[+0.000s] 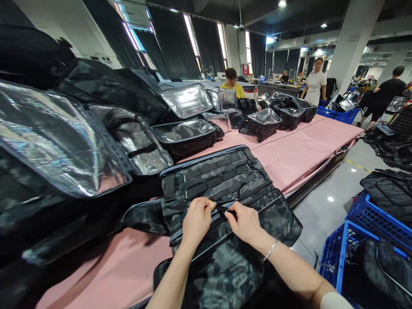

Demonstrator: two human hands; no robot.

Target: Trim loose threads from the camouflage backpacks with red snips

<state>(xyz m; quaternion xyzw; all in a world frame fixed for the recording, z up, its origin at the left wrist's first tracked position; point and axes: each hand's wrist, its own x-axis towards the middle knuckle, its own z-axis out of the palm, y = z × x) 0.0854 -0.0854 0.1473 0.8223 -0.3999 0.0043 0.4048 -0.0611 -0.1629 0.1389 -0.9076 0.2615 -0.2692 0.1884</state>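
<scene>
A dark camouflage bag (222,262) with rows of webbing and several zippers lies in front of me on the pink-covered table. Over its middle, beside a zipper, my left hand (198,216) pinches one end of a short black strap (222,209). The other end sits between the thumb and fingers of my right hand (245,221), which wears a bracelet at the wrist. Both hands are closed, close together, and the fingertips partly hide the strap. Whether it is a zipper pull or a loose piece I cannot tell.
Silver-lined bags (183,131) are heaped along the left and back of the pink table (299,148). Blue crates (334,249) with more bags stand on the floor at right. A person in yellow (236,88) and a person in white (313,86) are beyond the bags.
</scene>
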